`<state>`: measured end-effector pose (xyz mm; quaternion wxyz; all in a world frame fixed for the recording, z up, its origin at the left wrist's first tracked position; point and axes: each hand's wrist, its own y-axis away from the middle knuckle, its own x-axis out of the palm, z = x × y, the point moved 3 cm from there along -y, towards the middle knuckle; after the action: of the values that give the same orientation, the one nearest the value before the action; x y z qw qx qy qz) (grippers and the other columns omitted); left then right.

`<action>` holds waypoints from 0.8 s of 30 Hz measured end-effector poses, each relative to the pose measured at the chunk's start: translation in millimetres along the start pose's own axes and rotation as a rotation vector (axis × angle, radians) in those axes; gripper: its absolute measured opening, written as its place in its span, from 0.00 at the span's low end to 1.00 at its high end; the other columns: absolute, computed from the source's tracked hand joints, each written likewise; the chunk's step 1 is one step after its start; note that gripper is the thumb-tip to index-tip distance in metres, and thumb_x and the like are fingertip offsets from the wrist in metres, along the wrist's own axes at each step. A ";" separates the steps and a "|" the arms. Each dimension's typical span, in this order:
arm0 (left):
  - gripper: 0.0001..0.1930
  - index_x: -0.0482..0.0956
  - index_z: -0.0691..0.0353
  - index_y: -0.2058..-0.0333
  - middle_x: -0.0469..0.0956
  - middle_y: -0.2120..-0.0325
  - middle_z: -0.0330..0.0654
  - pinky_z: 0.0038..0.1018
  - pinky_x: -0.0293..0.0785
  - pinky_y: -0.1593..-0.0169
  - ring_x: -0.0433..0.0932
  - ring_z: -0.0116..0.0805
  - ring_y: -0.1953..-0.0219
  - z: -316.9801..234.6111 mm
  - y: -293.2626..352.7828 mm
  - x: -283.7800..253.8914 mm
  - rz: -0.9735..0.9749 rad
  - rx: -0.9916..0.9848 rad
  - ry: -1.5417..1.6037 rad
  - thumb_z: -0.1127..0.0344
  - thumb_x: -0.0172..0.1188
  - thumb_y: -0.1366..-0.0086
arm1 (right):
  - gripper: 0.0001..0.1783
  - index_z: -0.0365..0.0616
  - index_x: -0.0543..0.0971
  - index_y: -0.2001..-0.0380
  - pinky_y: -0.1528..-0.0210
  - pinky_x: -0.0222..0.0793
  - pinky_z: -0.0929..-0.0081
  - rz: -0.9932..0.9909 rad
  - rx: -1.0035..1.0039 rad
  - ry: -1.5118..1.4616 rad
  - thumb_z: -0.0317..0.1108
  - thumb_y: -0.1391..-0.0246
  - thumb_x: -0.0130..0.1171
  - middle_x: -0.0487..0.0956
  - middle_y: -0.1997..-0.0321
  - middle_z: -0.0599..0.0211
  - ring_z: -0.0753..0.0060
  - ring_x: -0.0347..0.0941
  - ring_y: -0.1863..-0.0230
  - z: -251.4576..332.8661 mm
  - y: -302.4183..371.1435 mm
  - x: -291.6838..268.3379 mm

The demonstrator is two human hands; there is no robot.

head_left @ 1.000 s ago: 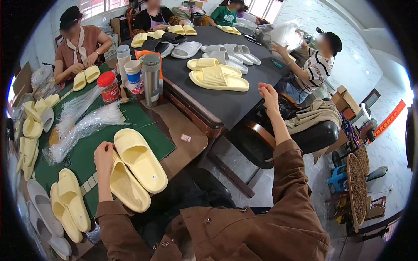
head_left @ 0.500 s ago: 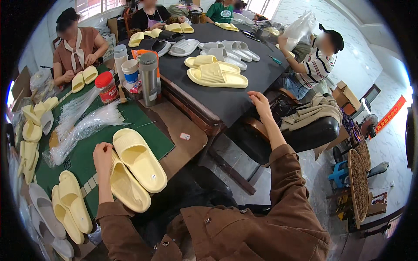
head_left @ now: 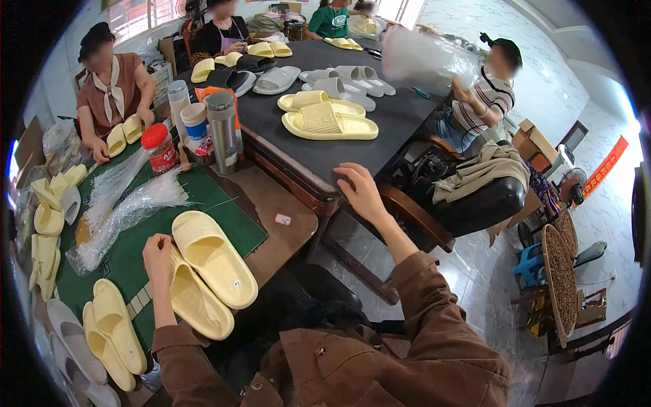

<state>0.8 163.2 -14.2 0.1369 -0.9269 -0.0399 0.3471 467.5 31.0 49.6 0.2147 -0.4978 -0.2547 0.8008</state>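
On the green mat, my left hand [head_left: 158, 256] is closed, its fingertips pinched together beside a pair of pale yellow slippers. Whether anything thin is between those fingertips is hidden. Of this pair, the left slipper [head_left: 199, 308] lies right against my hand, and the right slipper [head_left: 217, 258] overlaps it. My right hand [head_left: 359, 191] is open and holds nothing, its fingers spread just above the near corner of the dark table [head_left: 285, 152]. Further in on that table stands another yellow slipper pair [head_left: 330, 122].
Clear plastic strips [head_left: 129, 217] lie on the mat beside a red-lidded jar [head_left: 160, 148] and a steel tumbler [head_left: 222, 132]. More yellow slippers [head_left: 112, 332] line the left edge. A black chair [head_left: 478, 207] stands at right. A co-worker [head_left: 489, 95] holds a plastic bag [head_left: 430, 61].
My right hand has drawn back toward me and left, away from the yellow pair on the dark table. The co-worker's plastic bag has swung left over the table. My left hand stays by the slippers.
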 end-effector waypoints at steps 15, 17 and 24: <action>0.15 0.75 0.66 0.53 0.76 0.65 0.48 0.32 0.70 0.61 0.74 0.39 0.67 15.6 -0.6 -5.9 0.012 0.014 -0.051 0.72 0.55 0.40 | 0.45 0.46 0.46 0.32 0.32 0.51 0.51 -0.674 0.392 -1.394 0.59 0.41 0.49 0.41 0.27 0.54 0.51 0.47 0.30 -184.3 -53.6 -137.6; 0.25 0.64 0.64 0.42 0.71 0.52 0.50 0.32 0.69 0.52 0.73 0.42 0.54 0.4 -3.0 -12.7 0.019 -0.005 -0.112 0.74 0.53 0.39 | 0.45 0.45 0.48 0.32 0.33 0.53 0.51 -0.610 0.309 -1.350 0.60 0.41 0.48 0.44 0.28 0.53 0.52 0.49 0.31 -190.1 -53.9 -143.8; 0.19 0.71 0.61 0.48 0.66 0.46 0.48 0.37 0.58 0.39 0.63 0.47 0.41 -154.7 -23.4 -19.2 -0.150 0.449 -0.247 0.76 0.51 0.38 | 0.42 0.45 0.50 0.34 0.34 0.55 0.52 -0.704 0.448 -1.344 0.59 0.41 0.47 0.47 0.30 0.54 0.53 0.51 0.33 -221.2 -23.2 -74.9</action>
<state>88.1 147.5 116.2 0.3586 -0.8184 -0.0466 0.4466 701.0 47.3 32.6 0.3506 0.2575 -0.3050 0.8472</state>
